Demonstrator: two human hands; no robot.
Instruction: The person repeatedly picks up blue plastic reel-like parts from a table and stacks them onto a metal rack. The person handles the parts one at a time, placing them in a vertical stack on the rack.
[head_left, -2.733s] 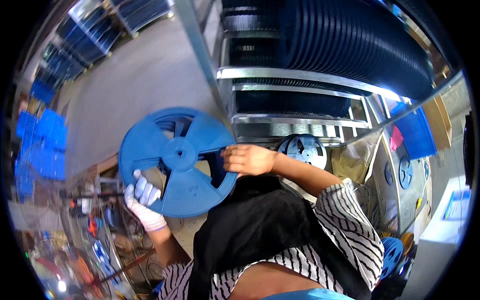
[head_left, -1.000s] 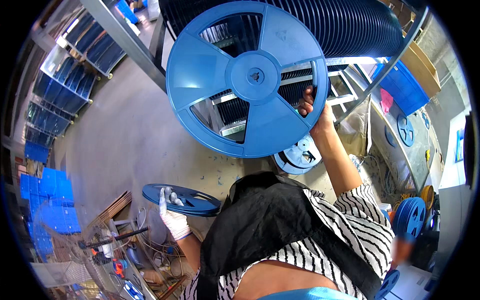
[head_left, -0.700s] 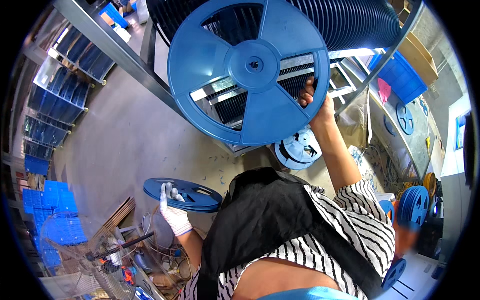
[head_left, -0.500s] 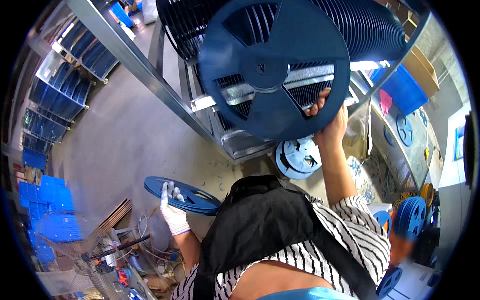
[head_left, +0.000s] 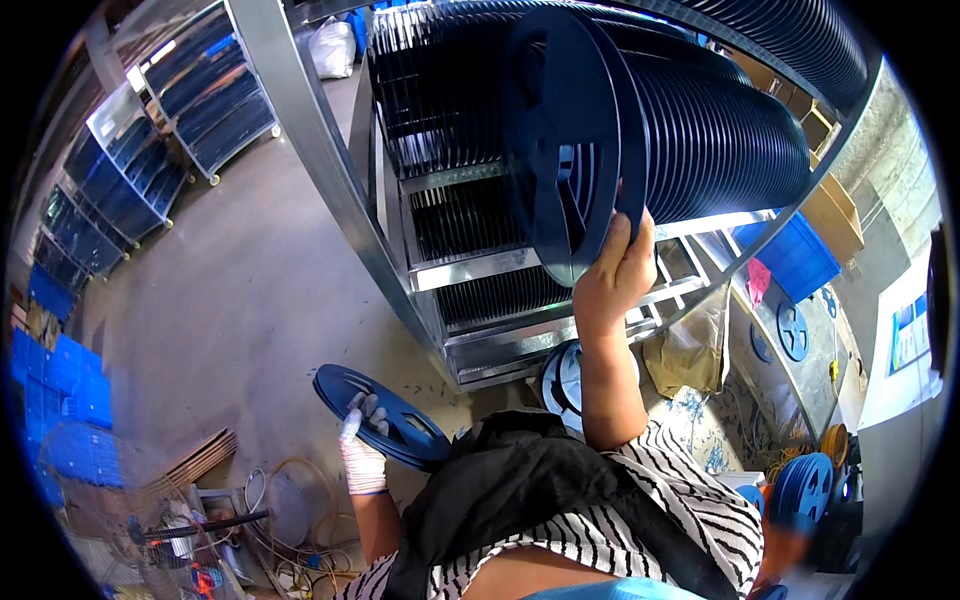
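Reel (head_left: pixel 590 110), dark blue, on edge before a row of discs (head_left: pixel 720 150) on the metal rack (head_left: pixel 327 160); right hand (head_left: pixel 612 285) holds its lower rim in bent fingers. Second reel (head_left: pixel 345 387), tilted, near the black cloth (head_left: pixel 500 480); gloved left hand (head_left: pixel 362 440) grips it, fingers over its face.

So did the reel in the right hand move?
Yes: the reel went right, away from the rack's left post, and it's turned more edge-on now.
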